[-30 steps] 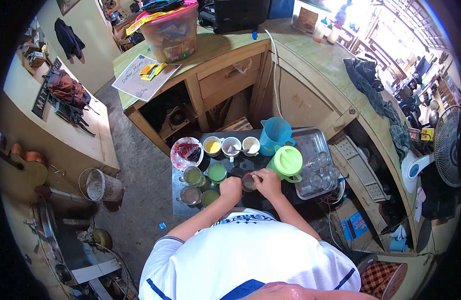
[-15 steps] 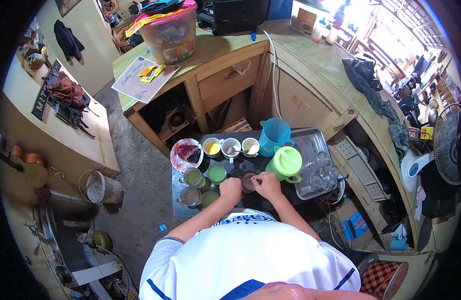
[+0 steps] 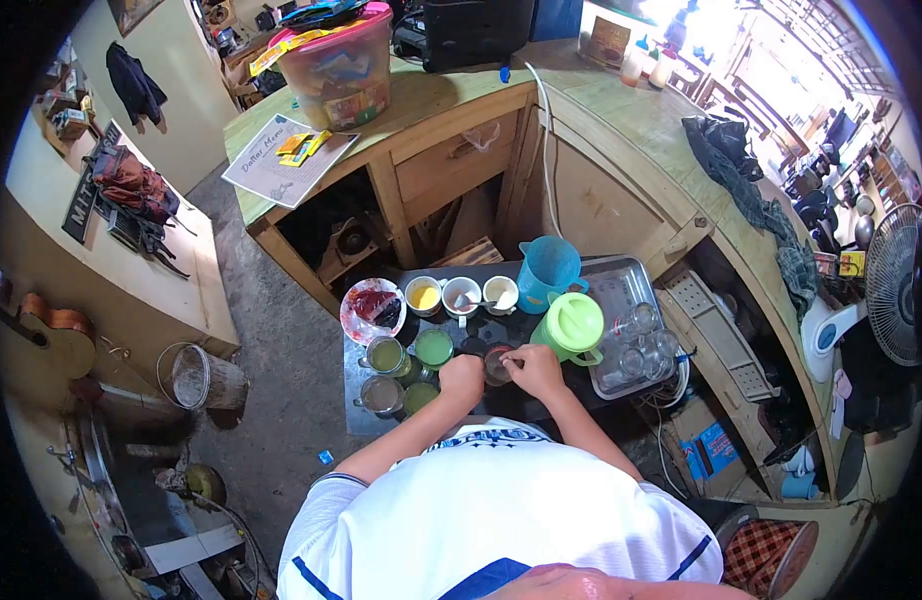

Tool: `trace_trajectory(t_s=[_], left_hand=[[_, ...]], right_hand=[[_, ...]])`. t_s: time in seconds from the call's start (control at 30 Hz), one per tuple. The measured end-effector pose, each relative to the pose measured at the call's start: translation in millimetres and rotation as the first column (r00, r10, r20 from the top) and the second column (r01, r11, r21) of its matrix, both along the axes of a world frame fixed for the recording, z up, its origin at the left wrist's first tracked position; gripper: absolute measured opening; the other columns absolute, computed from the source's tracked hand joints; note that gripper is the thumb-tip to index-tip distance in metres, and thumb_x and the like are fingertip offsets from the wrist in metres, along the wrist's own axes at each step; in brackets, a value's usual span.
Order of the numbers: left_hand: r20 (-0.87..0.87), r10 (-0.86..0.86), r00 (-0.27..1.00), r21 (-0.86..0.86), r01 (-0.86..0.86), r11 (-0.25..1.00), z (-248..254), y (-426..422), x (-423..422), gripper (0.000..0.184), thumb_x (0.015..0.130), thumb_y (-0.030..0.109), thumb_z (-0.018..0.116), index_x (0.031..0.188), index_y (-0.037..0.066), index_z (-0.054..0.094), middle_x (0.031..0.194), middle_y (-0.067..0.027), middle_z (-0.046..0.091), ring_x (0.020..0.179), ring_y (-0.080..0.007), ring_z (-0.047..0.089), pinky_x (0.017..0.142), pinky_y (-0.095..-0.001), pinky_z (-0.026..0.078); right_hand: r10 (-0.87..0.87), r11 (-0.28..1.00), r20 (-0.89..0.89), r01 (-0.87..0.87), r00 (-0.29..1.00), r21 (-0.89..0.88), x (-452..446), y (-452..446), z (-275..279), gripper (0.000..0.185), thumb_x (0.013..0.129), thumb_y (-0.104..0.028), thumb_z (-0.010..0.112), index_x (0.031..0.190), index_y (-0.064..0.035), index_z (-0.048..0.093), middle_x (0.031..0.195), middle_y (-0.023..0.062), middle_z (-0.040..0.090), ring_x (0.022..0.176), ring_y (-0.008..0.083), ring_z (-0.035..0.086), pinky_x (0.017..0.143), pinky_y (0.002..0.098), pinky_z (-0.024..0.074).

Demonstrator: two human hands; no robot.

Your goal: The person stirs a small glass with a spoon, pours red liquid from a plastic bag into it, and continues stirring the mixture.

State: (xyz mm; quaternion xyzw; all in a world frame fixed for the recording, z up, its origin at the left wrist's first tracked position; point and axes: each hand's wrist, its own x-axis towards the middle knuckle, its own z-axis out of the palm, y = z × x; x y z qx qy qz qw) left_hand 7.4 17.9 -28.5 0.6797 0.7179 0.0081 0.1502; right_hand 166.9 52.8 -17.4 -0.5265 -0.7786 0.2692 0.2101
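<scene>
My left hand [image 3: 462, 379] is curled beside a glass mug [image 3: 496, 368] of brownish-pink drink; its fingers and whatever they hold are hidden. Over that mug's rim, my right hand [image 3: 534, 368] is closed in a pinch, on something too small to make out. A dark glass [image 3: 472, 346] stands just behind. To the left are several glass mugs, among them a green drink [image 3: 434, 348], an olive one [image 3: 385, 355] and a greyish one [image 3: 381, 395]. Behind them sit a bowl [image 3: 351, 325] with dark red jelly, a cup of yellow [image 3: 423, 294], a cup with a spoon [image 3: 461, 296] and a cup of white [image 3: 500, 294].
A blue pitcher [image 3: 549, 275] and a lidded green pitcher [image 3: 573, 326] stand right of the cups. Beyond them, a metal tray [image 3: 621, 272] holds several empty glasses. A wooden counter [image 3: 451, 100] curves around the low table, bearing a plastic tub [image 3: 339, 75] and a menu sheet [image 3: 271, 170].
</scene>
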Motion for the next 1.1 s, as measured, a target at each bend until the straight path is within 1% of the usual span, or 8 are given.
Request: trace_trajectory(t_s=[0.07,0.17,0.27,0.37,0.57,0.67,1.0,1.1], left_hand=[[-0.008,-0.038,0.999,0.049,0.038,0.998,-4,-1,-1,0.009,0.075,0.008,0.062,0.073,0.007,0.071,0.072,-0.014,0.069,0.068,-0.0279,0.07,0.057,-0.0375,0.056],[-0.013,-0.035,0.999,0.068,0.036,0.997,-2,-2,-1,0.009,0.075,0.008,0.062,0.071,0.008,0.071,0.071,-0.0135,0.068,0.068,-0.027,0.07,0.057,-0.0371,0.056],[-0.014,-0.031,0.999,0.084,0.032,0.996,-2,-1,-1,0.009,0.075,0.008,0.062,0.071,0.008,0.071,0.069,-0.0132,0.068,0.067,-0.0265,0.07,0.057,-0.0365,0.056],[-0.016,-0.018,1.0,0.091,0.019,0.996,-8,0,-1,0.009,0.075,0.009,0.063,0.071,0.008,0.071,0.07,-0.0135,0.068,0.068,-0.0265,0.07,0.057,-0.0362,0.056],[-0.015,-0.026,1.0,0.051,0.027,0.998,-3,0,-1,0.009,0.075,0.009,0.063,0.072,0.008,0.072,0.073,-0.0139,0.069,0.069,-0.0272,0.07,0.058,-0.0367,0.056],[-0.021,-0.021,1.0,0.024,0.021,0.999,-1,1,-2,0.008,0.075,0.009,0.064,0.073,0.008,0.072,0.073,-0.0138,0.069,0.069,-0.0274,0.07,0.058,-0.0366,0.056],[0.007,-0.025,1.0,0.057,0.025,0.998,-2,1,-3,0.003,0.076,0.009,0.064,0.075,0.007,0.066,0.069,-0.0141,0.068,0.066,-0.0286,0.07,0.056,-0.0373,0.056],[0.005,-0.029,1.0,0.06,0.029,0.998,-5,1,-3,0.004,0.076,0.009,0.064,0.074,0.008,0.067,0.069,-0.0143,0.068,0.066,-0.0284,0.07,0.055,-0.0374,0.056]], right_hand=[[0.01,0.993,-0.192,0.013,0.981,0.12,-1,3,-3,0.01,0.073,-0.013,0.069,0.08,-0.0092,0.075,0.077,0.0118,0.068,0.074,0.0294,0.063,0.069,0.0378,0.0498],[0.013,0.994,0.023,-0.016,1.0,0.108,1,0,5,0.01,0.074,-0.013,0.068,0.08,-0.0091,0.074,0.077,0.012,0.068,0.074,0.0295,0.062,0.069,0.0382,0.0498],[0.057,0.994,-0.161,-0.041,0.985,0.106,-1,1,-4,0.009,0.073,-0.014,0.069,0.079,-0.0095,0.075,0.077,0.0123,0.068,0.074,0.0297,0.062,0.068,0.0393,0.0496],[0.005,0.986,0.025,-0.009,1.0,0.164,-2,-1,4,0.011,0.072,-0.015,0.068,0.079,-0.0105,0.075,0.077,0.0099,0.068,0.075,0.0291,0.061,0.07,0.0396,0.05],[0.041,0.976,-0.064,-0.026,0.997,0.214,-2,1,5,0.011,0.07,-0.014,0.07,0.079,-0.0095,0.075,0.076,0.0102,0.068,0.071,0.0287,0.061,0.066,0.0389,0.0496],[0.083,0.996,-0.022,-0.082,0.996,0.037,1,2,-2,0.012,0.071,-0.014,0.069,0.08,-0.0093,0.075,0.075,0.0103,0.068,0.071,0.028,0.06,0.066,0.0386,0.049],[0.017,0.992,-0.148,0.001,0.989,0.123,-2,3,6,0.013,0.073,-0.016,0.067,0.082,-0.0104,0.075,0.075,0.0118,0.068,0.074,0.0308,0.061,0.07,0.0413,0.0497],[0.002,1.0,0.04,-0.003,0.999,0.022,1,4,2,0.014,0.073,-0.017,0.068,0.083,-0.0106,0.075,0.077,0.0122,0.068,0.076,0.0314,0.062,0.071,0.0422,0.0495]])
